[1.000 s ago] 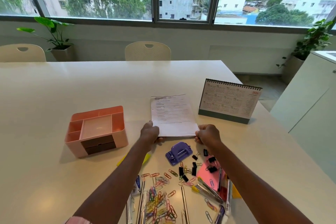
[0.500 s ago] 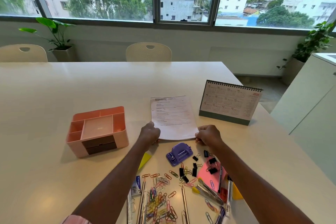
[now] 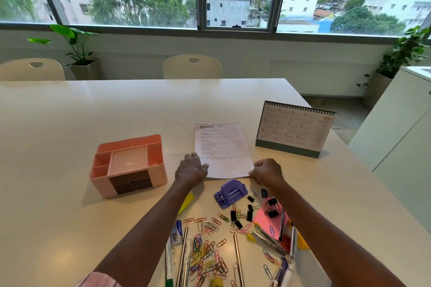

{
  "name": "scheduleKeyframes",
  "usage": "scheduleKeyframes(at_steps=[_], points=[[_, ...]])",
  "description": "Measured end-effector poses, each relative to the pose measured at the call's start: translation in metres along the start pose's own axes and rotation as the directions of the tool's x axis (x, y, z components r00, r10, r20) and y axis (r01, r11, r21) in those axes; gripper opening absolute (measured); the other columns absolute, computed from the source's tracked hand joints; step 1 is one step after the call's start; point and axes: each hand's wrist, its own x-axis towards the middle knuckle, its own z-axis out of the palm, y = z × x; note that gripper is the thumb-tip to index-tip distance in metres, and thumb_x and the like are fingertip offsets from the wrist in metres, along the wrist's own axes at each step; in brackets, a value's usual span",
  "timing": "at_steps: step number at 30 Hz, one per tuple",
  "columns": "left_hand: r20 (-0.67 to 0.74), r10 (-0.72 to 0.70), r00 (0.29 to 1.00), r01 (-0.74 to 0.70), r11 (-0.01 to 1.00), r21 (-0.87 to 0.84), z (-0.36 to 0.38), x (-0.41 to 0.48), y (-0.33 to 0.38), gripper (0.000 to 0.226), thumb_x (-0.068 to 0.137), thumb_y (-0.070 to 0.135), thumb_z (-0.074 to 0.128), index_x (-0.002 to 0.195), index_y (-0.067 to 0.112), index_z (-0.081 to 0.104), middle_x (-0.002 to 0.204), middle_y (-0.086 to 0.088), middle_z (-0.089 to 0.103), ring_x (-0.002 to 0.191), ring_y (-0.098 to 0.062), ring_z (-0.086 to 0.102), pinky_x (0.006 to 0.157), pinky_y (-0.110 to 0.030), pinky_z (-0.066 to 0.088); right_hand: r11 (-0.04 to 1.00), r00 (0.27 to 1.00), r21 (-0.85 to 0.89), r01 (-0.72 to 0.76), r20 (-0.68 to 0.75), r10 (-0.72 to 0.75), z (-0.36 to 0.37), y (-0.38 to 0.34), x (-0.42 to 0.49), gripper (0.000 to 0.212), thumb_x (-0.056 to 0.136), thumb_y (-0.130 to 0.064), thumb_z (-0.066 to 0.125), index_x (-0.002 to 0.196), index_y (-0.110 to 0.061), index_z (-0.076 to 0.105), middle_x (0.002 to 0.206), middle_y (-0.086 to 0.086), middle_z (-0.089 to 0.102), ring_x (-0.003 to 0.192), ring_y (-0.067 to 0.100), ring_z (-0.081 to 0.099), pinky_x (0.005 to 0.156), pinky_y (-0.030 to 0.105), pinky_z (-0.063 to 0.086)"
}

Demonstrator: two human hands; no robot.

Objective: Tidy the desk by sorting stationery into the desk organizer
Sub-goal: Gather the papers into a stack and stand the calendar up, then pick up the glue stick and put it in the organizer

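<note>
Gripping paper (image 3: 221,149) by near corners with left hand (image 3: 191,169) and right hand (image 3: 267,171); organizer (image 3: 128,165) left, open desk (image 3: 116,112) beyond.

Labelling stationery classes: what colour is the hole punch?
Purple. The hole punch shows best in the head view, the only one.

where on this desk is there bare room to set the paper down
Bare tabletop lies left of and behind the pink organizer, and beyond the sheet. Crowded in front: paper clips, binder clips, purple punch.

both arms outstretched; left hand (image 3: 191,168) and right hand (image 3: 267,171) curled, pinching sheet (image 3: 221,149) corners.
</note>
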Motion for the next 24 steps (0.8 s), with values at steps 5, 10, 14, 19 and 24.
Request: scheduleKeyframes(at_steps=[5,10,14,19,24], points=[[-0.056,0.002,0.998,-0.003,1.0,-0.017,-0.001,-0.011,-0.002,0.078,0.106,0.048,0.053,0.163,0.004,0.025,0.161,-0.018,0.036,0.147,-0.035,0.037,0.115,-0.047,0.04,1.0,0.999,-0.005,-0.011,0.03,0.011,-0.001,0.005,-0.002,0.011,0.085,-0.016,0.083,0.085,-0.008,0.076,0.088,0.012,0.077,0.071,0.023,0.068,0.065,0.034,0.054],[-0.156,0.051,0.986,-0.068,0.992,-0.104,0.002,-0.029,-0.005,0.077,0.105,0.049,0.054,0.164,0.007,0.027,0.165,-0.017,0.036,0.15,-0.035,0.036,0.117,-0.051,0.04,1.0,0.999,0.009,0.024,0.029,-0.024,-0.005,0.003,-0.005,0.043,0.089,-0.023,0.082,0.123,-0.001,0.067,0.123,0.02,0.07,0.101,0.031,0.068,0.089,0.044,0.057],[-0.29,0.17,0.942,-0.209,0.972,-0.11,0.0,-0.049,-0.005,0.07,0.104,0.045,0.058,0.16,0.007,0.037,0.162,-0.017,0.043,0.151,-0.034,0.038,0.119,-0.051,0.04,0.995,0.996,-0.031,0.09,-0.003,-0.09,-0.012,0.002,-0.016,0.078,0.091,-0.035,0.08,0.153,-0.002,0.046,0.155,0.02,0.052,0.138,0.034,0.054,0.111,0.046,0.049],[-0.329,0.259,0.908,-0.326,0.93,-0.168,-0.009,-0.084,-0.009,0.068,0.105,0.041,0.059,0.162,0.01,0.035,0.169,-0.014,0.035,0.16,-0.032,0.021,0.128,-0.055,0.026,0.984,0.984,-0.033,0.175,-0.015,-0.176,-0.024,-0.002,-0.042,0.077,0.092,-0.038,0.079,0.156,-0.009,0.046,0.158,0.017,0.048,0.144,0.033,0.047,0.115,0.045,0.044],[-0.344,0.265,0.901,-0.366,0.889,-0.275,-0.014,-0.126,-0.021,0.064,0.105,0.038,0.061,0.161,0.018,0.04,0.17,-0.01,0.032,0.162,-0.027,0.017,0.13,-0.053,0.021,0.964,0.965,-0.033,0.263,-0.002,-0.263,-0.037,-0.005,-0.085,0.073,0.093,-0.035,0.079,0.156,-0.016,0.047,0.156,0.013,0.049,0.141,0.028,0.049,0.101,0.033,0.043]])
